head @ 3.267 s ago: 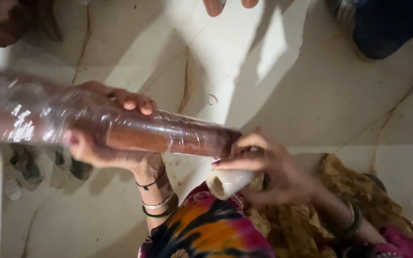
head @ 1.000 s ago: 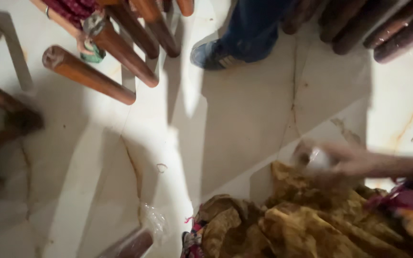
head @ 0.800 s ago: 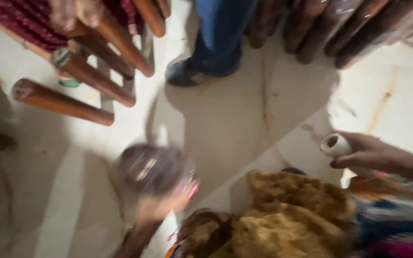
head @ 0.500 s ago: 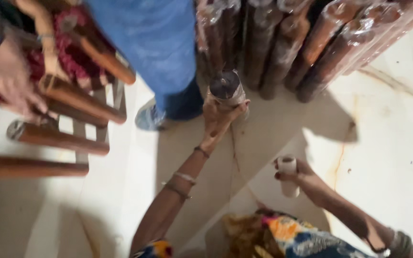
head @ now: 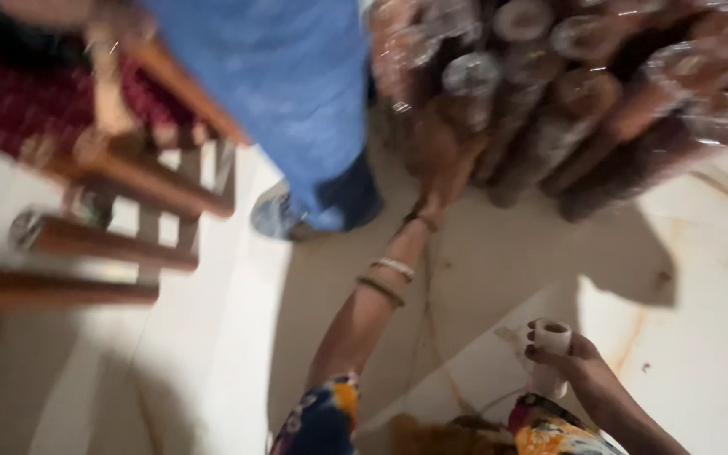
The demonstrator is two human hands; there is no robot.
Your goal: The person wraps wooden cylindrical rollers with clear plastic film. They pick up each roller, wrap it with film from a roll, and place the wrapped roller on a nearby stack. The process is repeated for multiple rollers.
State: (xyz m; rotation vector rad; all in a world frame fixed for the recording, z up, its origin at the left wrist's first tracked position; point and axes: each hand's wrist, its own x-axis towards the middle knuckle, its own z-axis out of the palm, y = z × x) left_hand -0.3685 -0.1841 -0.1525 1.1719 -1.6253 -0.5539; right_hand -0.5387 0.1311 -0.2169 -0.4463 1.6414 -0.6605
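Grip, right hand: right hand (head: 570, 361) is closed around a small white roll (head: 549, 350) with a hollow core, held upright, low at the right.
Grip, left hand: left hand (head: 444, 160) is stretched far forward onto the end of a brown wrapped cylinder (head: 431, 135); motion blur hides whether the fingers are closed round it or only pressed against it.
Left arm: bare forearm runs from the bottom centre up to the stack, with thin bangles (head: 388, 278) at the wrist and a bright patterned sleeve (head: 322, 417) at the elbow.
Where the cylinder is: at the left edge of a stack of cylinders (head: 600, 101), brown and covered in shiny clear film, leaning together at the top right with their round ends toward the camera.
Floor: pale stone floor (head: 212, 354) with faint brown veins and a hard-edged shadow.
Other person: someone in blue trousers (head: 297, 93) and a blue shoe (head: 284, 215) stands just left of the stack, close to the reaching hand.
Left side: bare brown wooden rods (head: 86, 244) lie across a slatted frame, beside dark red cloth (head: 10, 109).
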